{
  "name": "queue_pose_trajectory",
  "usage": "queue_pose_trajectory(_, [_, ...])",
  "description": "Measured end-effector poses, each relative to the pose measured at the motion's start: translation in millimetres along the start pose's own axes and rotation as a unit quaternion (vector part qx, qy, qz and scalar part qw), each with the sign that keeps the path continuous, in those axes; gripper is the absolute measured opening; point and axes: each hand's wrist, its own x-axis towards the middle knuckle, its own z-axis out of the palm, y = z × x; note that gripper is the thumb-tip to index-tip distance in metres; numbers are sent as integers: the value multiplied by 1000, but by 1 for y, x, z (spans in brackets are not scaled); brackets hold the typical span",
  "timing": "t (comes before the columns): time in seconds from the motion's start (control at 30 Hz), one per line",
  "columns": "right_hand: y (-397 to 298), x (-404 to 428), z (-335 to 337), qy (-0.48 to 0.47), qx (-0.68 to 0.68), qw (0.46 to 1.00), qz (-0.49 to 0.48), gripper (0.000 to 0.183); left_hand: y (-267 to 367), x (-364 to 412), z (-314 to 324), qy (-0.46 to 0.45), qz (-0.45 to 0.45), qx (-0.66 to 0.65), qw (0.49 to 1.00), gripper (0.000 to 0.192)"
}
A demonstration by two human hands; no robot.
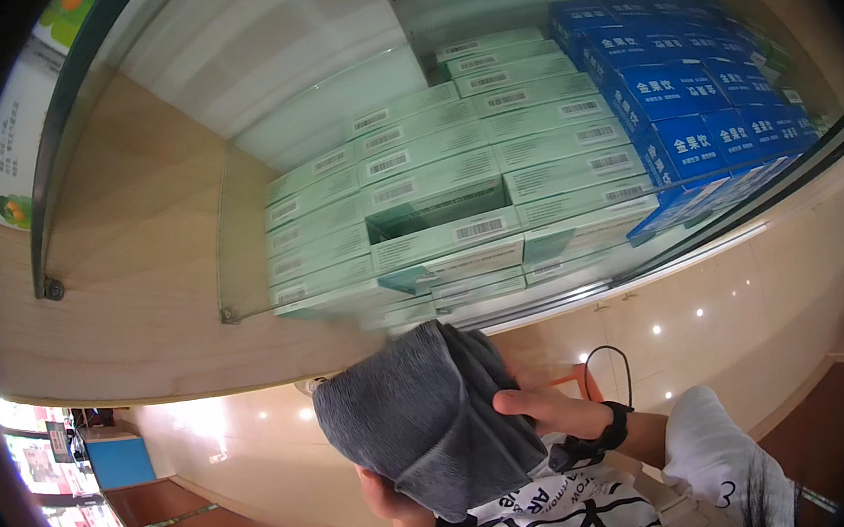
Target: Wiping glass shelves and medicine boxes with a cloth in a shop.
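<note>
A folded grey cloth [412,407] is held between both hands in front of the body. My left hand [386,496] grips its lower left edge, the fingers mostly hidden beneath it. On the right side, my right hand [547,407] clasps the cloth with the thumb on top. Both wrists wear black straps. Just beyond the cloth, pale green cartons [428,165] with printed barcodes are stacked in a glass display case, and one spot in the stack shows a dark, box-shaped gap.
Blue cartons [685,86] stand stacked at the right in the case. A glass shelf edge [450,242] runs across the stacks. The case's wooden side panel [134,326] is at the left. Lit shelves of goods [57,476] and a blue box-like unit [119,461] stand lower left.
</note>
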Motion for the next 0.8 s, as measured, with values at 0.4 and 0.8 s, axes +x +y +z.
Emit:
queue_pose_trajectory(0.4, [-44, 34, 36, 3, -39, 980, -193, 84, 4, 40, 9, 25, 159, 39, 986, 50])
queue_pose_trajectory(0.8, [-63, 31, 27, 26, -37, 977, -210, 71, 41, 64, 61, -150, 177, -8, 973, 51])
